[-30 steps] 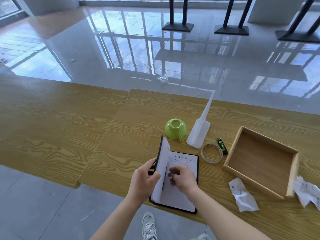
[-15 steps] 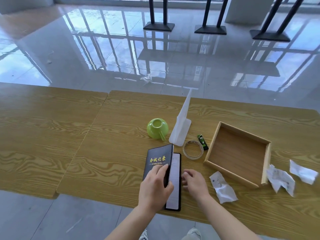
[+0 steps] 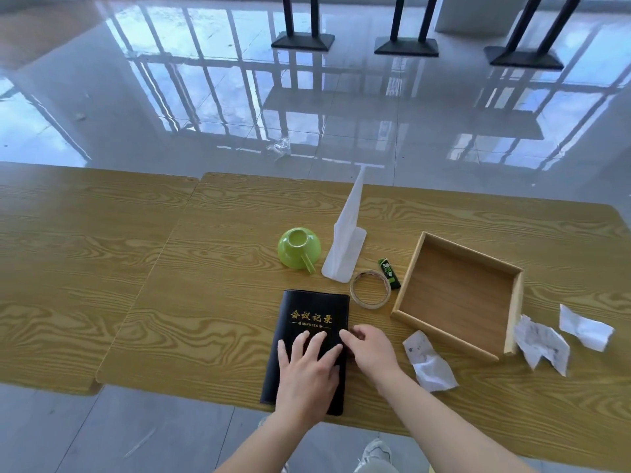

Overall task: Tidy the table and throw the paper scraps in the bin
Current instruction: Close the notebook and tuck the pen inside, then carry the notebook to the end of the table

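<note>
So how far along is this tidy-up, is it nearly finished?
Barely begun. Done: the notebook lies closed. In hand: left hand flat on its cover, right hand at its edge. Left: three paper scraps lie by the empty wooden tray; cup and tape sit loose; no bin in view.

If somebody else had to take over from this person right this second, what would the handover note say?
Left hand presses flat on the closed notebook; right hand touches its right edge, holding nothing.
On the table: first scrap in front of the wooden tray, second scrap and third scrap to its right.
Done: notebook shut.
Left: bin all three scraps (no bin in view); green cup, tape roll and green stick lie loose.
</note>
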The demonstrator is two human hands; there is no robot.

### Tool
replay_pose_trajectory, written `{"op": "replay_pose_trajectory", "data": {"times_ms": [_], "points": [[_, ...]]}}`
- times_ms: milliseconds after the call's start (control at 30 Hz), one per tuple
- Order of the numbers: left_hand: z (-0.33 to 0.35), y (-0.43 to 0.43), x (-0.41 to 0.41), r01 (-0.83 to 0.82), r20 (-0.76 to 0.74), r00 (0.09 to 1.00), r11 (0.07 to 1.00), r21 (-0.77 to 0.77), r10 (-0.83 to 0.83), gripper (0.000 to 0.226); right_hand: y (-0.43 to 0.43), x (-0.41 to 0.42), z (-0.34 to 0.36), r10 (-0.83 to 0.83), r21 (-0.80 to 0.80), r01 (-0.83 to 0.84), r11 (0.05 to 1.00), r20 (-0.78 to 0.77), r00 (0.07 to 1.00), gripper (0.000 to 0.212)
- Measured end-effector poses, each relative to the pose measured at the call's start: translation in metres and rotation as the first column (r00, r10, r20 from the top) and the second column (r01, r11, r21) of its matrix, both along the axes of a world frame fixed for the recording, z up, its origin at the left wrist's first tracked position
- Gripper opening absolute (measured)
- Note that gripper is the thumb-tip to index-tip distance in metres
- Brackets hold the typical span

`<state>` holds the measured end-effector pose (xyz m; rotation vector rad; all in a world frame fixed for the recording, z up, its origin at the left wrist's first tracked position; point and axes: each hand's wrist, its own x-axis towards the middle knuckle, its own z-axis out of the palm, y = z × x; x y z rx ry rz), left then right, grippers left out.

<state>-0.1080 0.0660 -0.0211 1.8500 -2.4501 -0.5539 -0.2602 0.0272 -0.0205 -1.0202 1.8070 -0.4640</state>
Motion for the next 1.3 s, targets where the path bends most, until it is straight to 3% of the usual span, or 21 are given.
{"op": "replay_pose_trajectory", "data": {"times_ms": [133, 267, 333, 467, 667, 867, 1033, 1300], "points": [[0.003, -0.01, 0.028, -0.121, -0.155, 0.982, 0.987, -0.107, 0.103, 0.041, -0.005, 0.005, 0.002, 0.09, -0.015, -0.094, 0.995, -0.182, 0.979, 0.037], [0.0, -0.022, 0.048, -0.455, -0.143, 0.866, 0.873, 0.174, 0.479, 0.075, -0.006, 0.011, 0.001, 0.08, -0.003, -0.083, 0.997, -0.257, 0.963, 0.048], [-0.002, -0.027, 0.05, -0.49, -0.153, 0.828, 0.828, 0.272, 0.54, 0.083, -0.006, 0.014, 0.0, 0.074, -0.008, -0.079, 0.997, -0.29, 0.954, 0.05], [-0.004, -0.038, 0.05, -0.488, -0.143, 0.817, 0.803, 0.343, 0.558, 0.076, -0.006, 0.019, -0.003, 0.007, 0.016, -0.003, 1.0, -0.257, 0.966, 0.048], [0.002, -0.041, 0.052, -0.47, -0.293, 0.742, 0.779, 0.415, 0.603, 0.061, -0.005, 0.019, -0.003, -0.15, 0.044, 0.153, 0.987, -0.066, 0.986, 0.052], [0.009, -0.032, 0.051, -0.455, -0.413, 0.659, 0.771, 0.446, 0.628, 0.048, 0.005, 0.009, 0.001, -0.189, 0.017, 0.188, 0.982, 0.082, 0.979, 0.013], [0.017, -0.02, 0.04, -0.427, -0.475, 0.644, 0.797, 0.428, 0.6, 0.041, 0.017, -0.011, 0.013, -0.183, -0.062, 0.186, 0.981, 0.043, 0.982, 0.007], [0.038, -0.014, -0.01, -0.343, -0.525, 0.704, 0.876, 0.338, 0.478, 0.056, 0.038, -0.065, 0.038, -0.277, -0.172, 0.286, 0.943, 0.075, 0.958, 0.016]]}}
